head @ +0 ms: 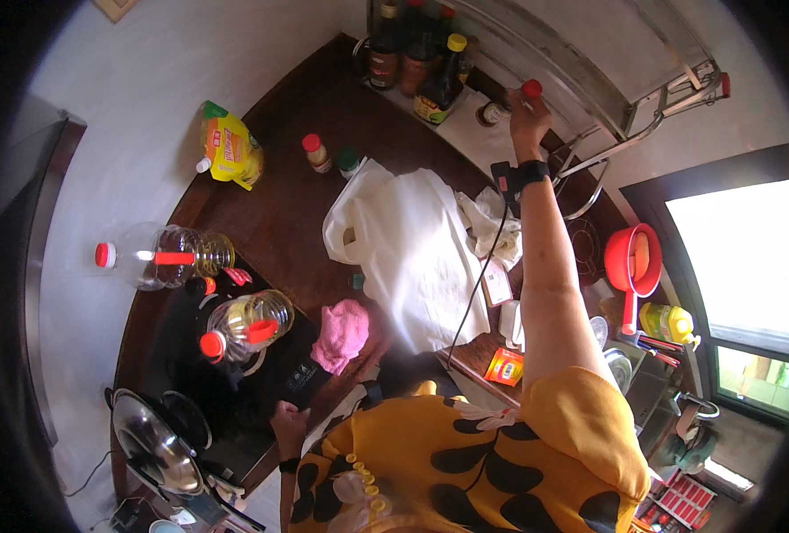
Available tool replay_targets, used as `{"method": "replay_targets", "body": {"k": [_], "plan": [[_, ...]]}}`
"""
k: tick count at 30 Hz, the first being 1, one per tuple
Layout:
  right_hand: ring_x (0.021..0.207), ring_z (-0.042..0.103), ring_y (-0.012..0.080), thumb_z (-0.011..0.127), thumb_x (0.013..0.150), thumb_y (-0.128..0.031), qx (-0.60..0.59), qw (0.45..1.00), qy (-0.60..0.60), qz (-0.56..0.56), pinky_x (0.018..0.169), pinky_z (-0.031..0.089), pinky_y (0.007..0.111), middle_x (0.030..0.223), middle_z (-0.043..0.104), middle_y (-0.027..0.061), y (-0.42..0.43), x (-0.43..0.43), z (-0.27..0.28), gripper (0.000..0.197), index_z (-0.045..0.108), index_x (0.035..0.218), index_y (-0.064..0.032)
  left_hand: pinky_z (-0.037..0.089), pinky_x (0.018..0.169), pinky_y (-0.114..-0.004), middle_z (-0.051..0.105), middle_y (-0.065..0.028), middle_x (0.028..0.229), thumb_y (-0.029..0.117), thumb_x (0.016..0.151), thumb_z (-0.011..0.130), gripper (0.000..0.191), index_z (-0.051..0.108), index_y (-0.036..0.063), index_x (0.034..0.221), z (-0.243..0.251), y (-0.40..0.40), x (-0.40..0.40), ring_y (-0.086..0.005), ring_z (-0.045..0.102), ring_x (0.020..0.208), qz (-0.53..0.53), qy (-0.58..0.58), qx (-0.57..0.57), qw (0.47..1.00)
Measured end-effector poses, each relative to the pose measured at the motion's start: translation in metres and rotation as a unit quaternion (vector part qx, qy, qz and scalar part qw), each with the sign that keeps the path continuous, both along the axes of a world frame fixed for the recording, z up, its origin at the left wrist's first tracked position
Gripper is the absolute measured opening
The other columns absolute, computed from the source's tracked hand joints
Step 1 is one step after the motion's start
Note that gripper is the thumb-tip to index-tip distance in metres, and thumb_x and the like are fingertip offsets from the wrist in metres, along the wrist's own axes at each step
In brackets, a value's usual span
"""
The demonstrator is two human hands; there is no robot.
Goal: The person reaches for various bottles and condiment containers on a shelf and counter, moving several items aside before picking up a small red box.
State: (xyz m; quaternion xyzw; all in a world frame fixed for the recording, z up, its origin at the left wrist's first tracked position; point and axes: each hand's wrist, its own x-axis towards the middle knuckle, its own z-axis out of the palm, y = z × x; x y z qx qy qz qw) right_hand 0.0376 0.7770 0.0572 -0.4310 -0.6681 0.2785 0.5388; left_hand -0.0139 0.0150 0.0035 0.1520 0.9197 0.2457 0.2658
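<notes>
My right hand [529, 123] reaches to the back right, its fingers around a small container with a red cap [531, 88]; most of its body is hidden. Beside it, a small dark-lidded jar [491, 114] lies or leans on a white sheet [477, 136]. To its left stand several dark sauce bottles [427, 73], one with a yellow cap. My left hand [290, 420] is curled at the front edge of the black cooktop [261, 406], with nothing visible in it. A red-capped seasoning jar [317, 153] and a green-capped jar [348, 163] stand mid-counter.
White plastic bags [421, 246] cover the middle counter. A pink cloth [342, 334] and oil bottles [251, 323] [168, 256] are at left, near a yellow pouch [231, 150] and a steel wok [151, 436]. A metal rack [607, 126] overhangs the back right; a red dipper [633, 261] sits below it.
</notes>
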Motion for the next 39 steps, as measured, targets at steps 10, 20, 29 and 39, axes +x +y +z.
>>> {"method": "replay_targets", "body": {"k": [10, 20, 29, 39], "plan": [[0.075, 0.067, 0.0216, 0.078, 0.082, -0.034, 0.016, 0.994, -0.112, -0.009, 0.070, 0.050, 0.036, 0.080, 0.072, 0.0132, 0.076, -0.037, -0.039, 0.029, 0.074, 0.091, -0.0058, 0.047, 0.057, -0.036, 0.055, -0.0102, 0.063, 0.020, 0.069, 0.081, 0.034, 0.054, 0.0019, 0.078, 0.002, 0.008, -0.010, -0.0217, 0.056, 0.059, 0.014, -0.026, -0.021, 0.999], [0.096, 0.069, 0.0310, 0.077, 0.082, -0.040, -0.013, 0.971, -0.241, 0.006, 0.082, 0.052, 0.038, 0.102, 0.072, 0.0189, 0.078, -0.058, -0.029, 0.046, 0.072, 0.111, -0.0048, 0.047, 0.057, -0.040, 0.053, -0.0105, 0.062, 0.024, 0.067, 0.082, 0.036, 0.053, 0.0052, 0.075, -0.030, -0.020, -0.008, -0.0285, 0.058, 0.060, -0.012, -0.047, -0.061, 0.997], [0.105, 0.065, 0.0324, 0.075, 0.082, -0.043, 0.009, 0.977, -0.205, 0.066, 0.089, 0.051, 0.041, 0.112, 0.069, 0.0183, 0.115, -0.040, -0.082, 0.059, 0.064, 0.120, 0.0004, 0.049, 0.060, -0.042, 0.058, -0.0152, 0.070, 0.026, 0.070, 0.082, 0.038, 0.052, 0.0047, 0.077, -0.051, -0.037, 0.003, -0.0357, 0.060, 0.066, -0.005, 0.047, -0.116, 0.992], [0.091, 0.068, 0.0205, 0.061, 0.098, -0.030, -0.107, 0.960, 0.223, 0.132, 0.071, 0.058, 0.035, 0.111, 0.067, 0.0192, -0.080, -0.036, 0.004, 0.042, 0.057, 0.129, -0.0014, 0.049, 0.058, -0.036, 0.058, -0.0108, 0.066, 0.014, 0.069, 0.083, 0.032, 0.054, 0.0062, 0.080, -0.014, -0.011, 0.007, -0.0272, 0.060, 0.061, 0.044, 0.039, 0.001, 0.998]]}}
